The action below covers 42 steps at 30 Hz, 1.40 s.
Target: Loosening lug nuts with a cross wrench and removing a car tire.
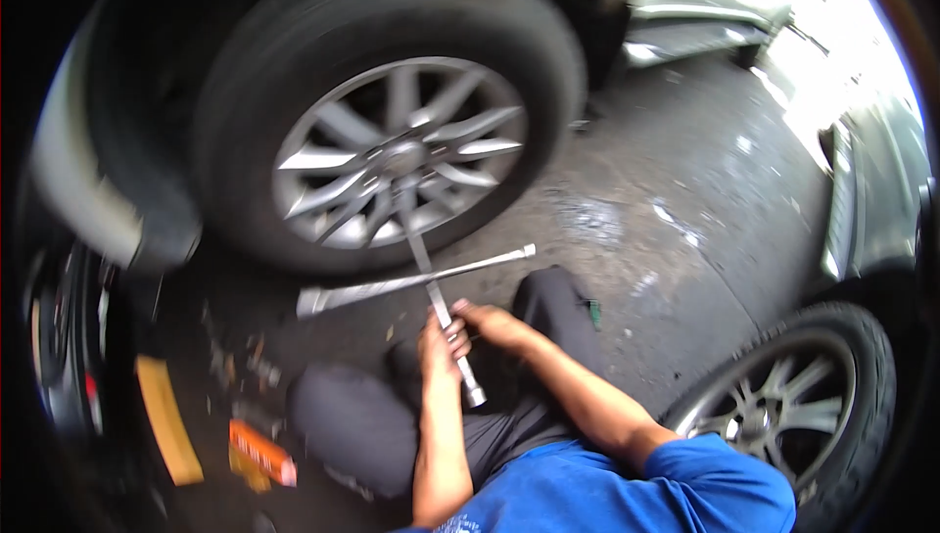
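A raised-looking car wheel (468,132) with silver spokes and a dark tyre fills the upper middle. A chrome cross-shaped lug wrench (484,261) reaches up toward its hub, slightly blurred; I cannot tell whether it sits on a nut. My left hand (440,347) is closed round the wrench's lower shaft, below the crossing. My right hand (490,325) is beside it on the same shaft, fingers curled against it. I sit on the floor, knees bent below the wheel.
A loose wheel (867,396) lies at my right. A second car (871,171) stands at right. The bumper (83,181) curves at upper left. An orange box (255,447), yellow strip (164,416) and dark case (78,337) lie at left; a small green object (594,314) is by my right knee.
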Each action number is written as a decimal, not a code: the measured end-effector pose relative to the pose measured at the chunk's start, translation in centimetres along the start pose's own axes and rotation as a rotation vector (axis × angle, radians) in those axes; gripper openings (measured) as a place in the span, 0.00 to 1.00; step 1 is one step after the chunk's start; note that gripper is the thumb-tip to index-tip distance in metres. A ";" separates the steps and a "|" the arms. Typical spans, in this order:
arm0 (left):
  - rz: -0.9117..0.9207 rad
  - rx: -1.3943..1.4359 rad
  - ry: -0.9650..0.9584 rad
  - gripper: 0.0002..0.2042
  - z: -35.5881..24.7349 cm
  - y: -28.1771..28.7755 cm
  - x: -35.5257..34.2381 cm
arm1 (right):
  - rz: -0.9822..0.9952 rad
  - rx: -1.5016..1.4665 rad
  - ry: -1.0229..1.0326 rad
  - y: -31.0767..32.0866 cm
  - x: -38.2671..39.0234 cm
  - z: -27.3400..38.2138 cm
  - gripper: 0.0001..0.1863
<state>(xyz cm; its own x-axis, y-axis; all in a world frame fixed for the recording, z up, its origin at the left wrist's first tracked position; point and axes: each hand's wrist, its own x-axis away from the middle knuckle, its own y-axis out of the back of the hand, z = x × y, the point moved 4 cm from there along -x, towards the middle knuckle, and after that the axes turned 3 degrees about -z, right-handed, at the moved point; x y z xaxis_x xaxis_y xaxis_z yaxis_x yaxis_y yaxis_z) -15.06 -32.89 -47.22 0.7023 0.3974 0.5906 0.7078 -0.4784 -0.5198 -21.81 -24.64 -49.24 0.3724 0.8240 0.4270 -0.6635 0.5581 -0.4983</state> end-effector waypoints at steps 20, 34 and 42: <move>-0.216 -0.024 -0.684 0.40 -4.6 -3.2 1.1 | 0.198 -0.834 -0.320 -5.3 6.3 -4.7 0.29; 0.423 -1.290 -0.721 0.20 1.3 -13.3 -0.7 | 0.218 -0.858 -0.086 -4.2 5.4 -6.5 0.20; -0.514 -0.195 -1.113 0.28 -9.6 -3.9 5.4 | 0.233 -0.757 -0.148 -3.2 6.0 -5.1 0.26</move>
<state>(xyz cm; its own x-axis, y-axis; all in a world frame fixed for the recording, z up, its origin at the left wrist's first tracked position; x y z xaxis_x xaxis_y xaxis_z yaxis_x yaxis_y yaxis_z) -14.82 -36.42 -36.07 0.0972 0.9758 -0.1960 0.9638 -0.1415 -0.2262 -14.16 -21.04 -48.89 0.1533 0.9356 0.3182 -0.0740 0.3319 -0.9404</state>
